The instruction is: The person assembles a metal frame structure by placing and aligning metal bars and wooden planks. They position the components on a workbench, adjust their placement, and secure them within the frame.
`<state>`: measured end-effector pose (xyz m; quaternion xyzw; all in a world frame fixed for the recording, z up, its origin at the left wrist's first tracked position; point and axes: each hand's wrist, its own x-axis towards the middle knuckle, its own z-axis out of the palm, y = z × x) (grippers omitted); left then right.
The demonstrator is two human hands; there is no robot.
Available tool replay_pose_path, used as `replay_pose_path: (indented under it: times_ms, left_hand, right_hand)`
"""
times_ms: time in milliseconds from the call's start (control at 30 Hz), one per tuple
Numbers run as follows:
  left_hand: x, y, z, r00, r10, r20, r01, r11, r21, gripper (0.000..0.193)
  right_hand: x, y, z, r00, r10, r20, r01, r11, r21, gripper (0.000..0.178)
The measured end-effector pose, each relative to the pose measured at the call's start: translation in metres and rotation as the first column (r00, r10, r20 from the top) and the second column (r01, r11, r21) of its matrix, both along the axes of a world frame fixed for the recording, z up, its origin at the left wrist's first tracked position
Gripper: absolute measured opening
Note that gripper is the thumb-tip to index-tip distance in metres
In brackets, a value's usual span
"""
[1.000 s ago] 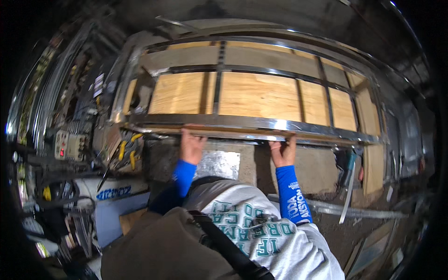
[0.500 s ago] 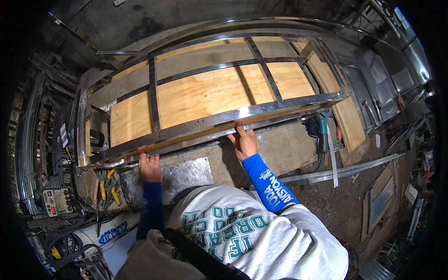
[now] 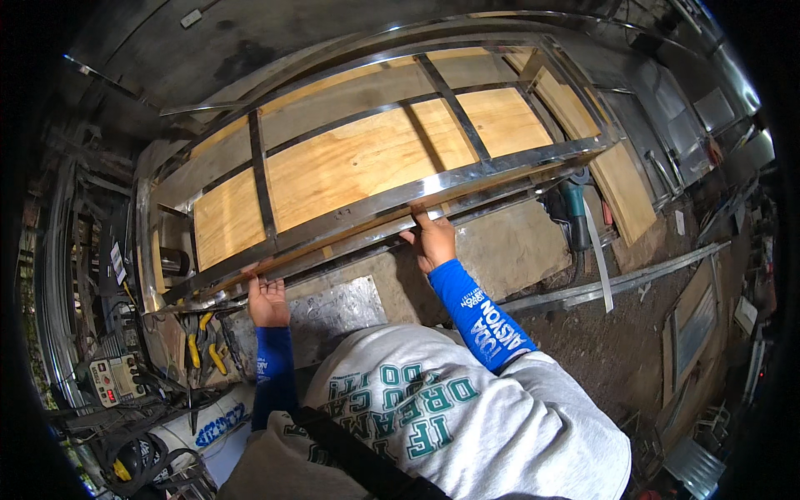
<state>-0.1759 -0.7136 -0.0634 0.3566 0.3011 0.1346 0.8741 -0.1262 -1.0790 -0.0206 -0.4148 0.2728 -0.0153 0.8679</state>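
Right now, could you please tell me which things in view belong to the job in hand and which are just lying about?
Seemingly in use:
shiny metal frame, its near side at the left grip and right grip
pale wooden panel seen through it

Apparently lying about:
yellow-handled pliers
teal power tool
long pale strip
box with a red display

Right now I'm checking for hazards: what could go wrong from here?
A pinch seems possible: the bare left hand and right hand are at the near edge of the frame. Its metal edges might also cut if it slips. The teal tool appears close to its right end and the yellow-handled pliers to its left, so either could be knocked.
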Motion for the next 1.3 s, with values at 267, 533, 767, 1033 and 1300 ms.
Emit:
replay_pose_path:
  times_ms: [267, 533, 767, 1033, 1300]
  left_hand:
    - [-0.002, -0.001, 0.002, 0.997, 0.048, -0.053, -0.046, 0.998, 0.043, 0.028]
    - [0.0, -0.001, 0.009, 0.998, 0.03, -0.057, -0.028, 0.999, 0.021, 0.032]
    - [0.002, -0.005, 0.016, 0.994, 0.069, -0.085, -0.065, 0.997, 0.044, 0.027]
    - [0.016, -0.014, 0.015, 0.971, 0.042, -0.234, -0.027, 0.997, 0.067, 0.03]
    - [0.014, -0.032, 0.041, 0.953, 0.153, -0.261, -0.139, 0.988, 0.071, 0.071]
  right_hand:
    - [0.002, 0.005, 0.002, 0.999, -0.042, -0.001, 0.041, 0.998, -0.055, 0.05]
    - [0.003, -0.002, 0.006, 1.0, -0.007, -0.007, 0.006, 1.0, -0.003, 0.041]
    - [0.01, -0.002, -0.003, 1.0, -0.011, 0.022, 0.011, 1.0, -0.006, 0.043]
    - [0.006, -0.015, -0.01, 0.977, 0.203, -0.061, -0.208, 0.974, -0.089, 0.059]
    - [0.01, -0.019, -0.015, 0.977, 0.186, -0.105, -0.198, 0.974, -0.113, 0.059]
